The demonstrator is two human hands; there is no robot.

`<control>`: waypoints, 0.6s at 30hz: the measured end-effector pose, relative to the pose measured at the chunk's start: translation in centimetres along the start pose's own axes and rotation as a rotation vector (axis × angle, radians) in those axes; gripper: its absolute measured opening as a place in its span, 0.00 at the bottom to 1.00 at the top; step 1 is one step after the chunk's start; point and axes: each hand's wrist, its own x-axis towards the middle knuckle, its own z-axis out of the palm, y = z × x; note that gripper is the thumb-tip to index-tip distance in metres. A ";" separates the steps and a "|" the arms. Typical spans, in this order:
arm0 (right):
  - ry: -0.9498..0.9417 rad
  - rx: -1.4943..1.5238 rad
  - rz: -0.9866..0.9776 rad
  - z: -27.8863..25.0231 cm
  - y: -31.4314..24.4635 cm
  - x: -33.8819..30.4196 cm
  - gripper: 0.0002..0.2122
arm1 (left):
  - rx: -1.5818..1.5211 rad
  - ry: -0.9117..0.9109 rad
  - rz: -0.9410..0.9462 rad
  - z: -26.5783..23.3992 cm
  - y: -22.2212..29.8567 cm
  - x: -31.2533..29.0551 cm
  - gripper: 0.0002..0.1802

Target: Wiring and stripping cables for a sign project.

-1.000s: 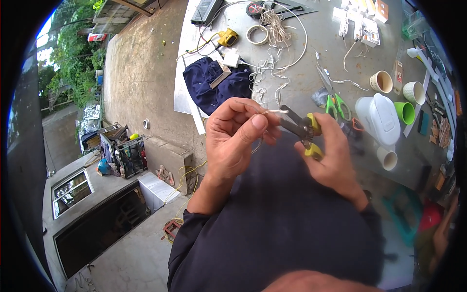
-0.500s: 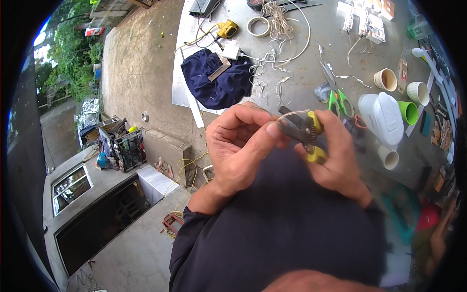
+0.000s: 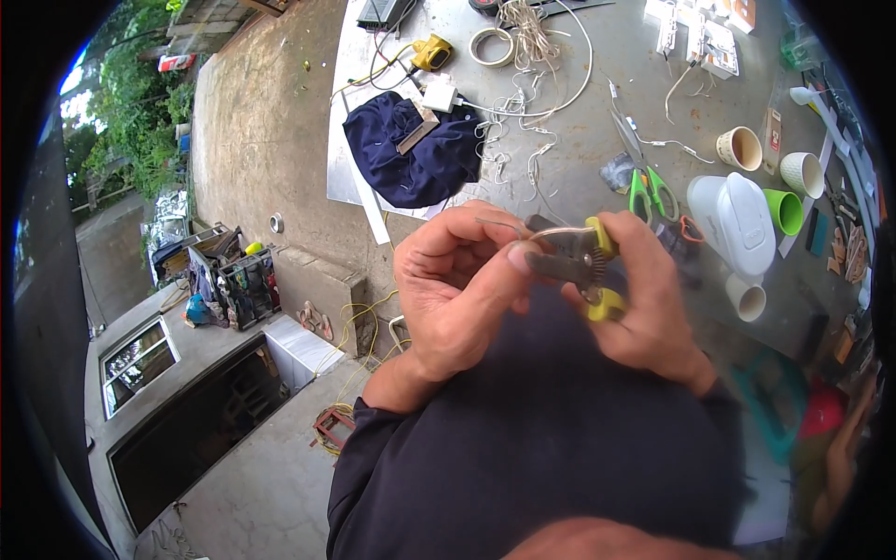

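Note:
Pinched between the thumb and forefinger of my left hand (image 3: pixel 455 294) is a thin, light wire (image 3: pixel 564 231). One thin end sticks out over the forefinger, while the rest bends across to the tool. My right hand (image 3: pixel 651 303) is closed round the yellow-green handles of wire strippers (image 3: pixel 567 265). Their dark jaws point left and meet my left fingertips. Whether the jaws grip the wire is hidden by the thumb. Both hands are held close in front of my dark shirt, above the near edge of the metal table (image 3: pixel 579 140).
Green-handled scissors (image 3: pixel 644 177), a lidded white container (image 3: pixel 733 224) and several cups lie to the right. Dark blue cloth (image 3: pixel 411 154) with a white adapter (image 3: pixel 441 96), a tape roll (image 3: pixel 492 47) and tangled white cords (image 3: pixel 527 117) are farther off. Left is a concrete ledge (image 3: pixel 322 285).
The strippers' jaws have come closer together and sit slightly lower against my left fingertips. A thin wire end now shows above the left forefinger. Both hands keep nearly the same place.

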 end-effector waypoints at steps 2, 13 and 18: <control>-0.003 0.005 0.010 -0.1 0.0 0.0 0.24 | -0.005 -0.005 -0.004 -0.1 0.0 0.0 0.04; -0.008 0.005 0.013 -0.2 -0.1 0.1 0.24 | -0.026 -0.037 0.018 -0.5 -0.6 0.0 0.05; 0.024 0.040 -0.004 0.1 0.0 0.3 0.23 | -0.005 -0.017 0.011 -0.1 -0.6 -0.2 0.04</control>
